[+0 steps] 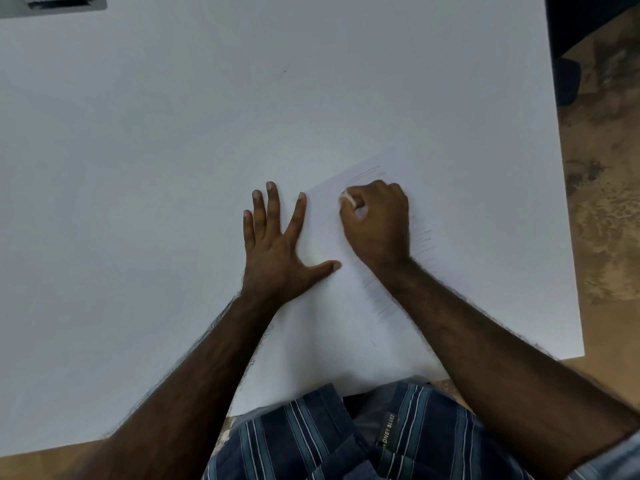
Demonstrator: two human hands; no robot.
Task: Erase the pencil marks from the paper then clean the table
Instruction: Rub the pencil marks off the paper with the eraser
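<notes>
A white sheet of paper (332, 327) lies tilted on the white table (156, 168), near its front edge. Faint pencil strokes (379, 299) run along the sheet's right side and near its top corner. My left hand (273, 247) lies flat with fingers spread, pressing the paper's left edge; the thumb rests on the sheet. My right hand (377, 223) is curled on a small white eraser (348, 198), whose tip touches the upper part of the paper. Most of the eraser is hidden inside the fingers.
A grey box-like object (59, 1) sits at the table's far left corner. The table's right edge (568, 216) borders a brown mottled floor (606, 202). A dark shape (568, 81) stands beyond the far right corner. My striped shirt (346, 438) fills the bottom.
</notes>
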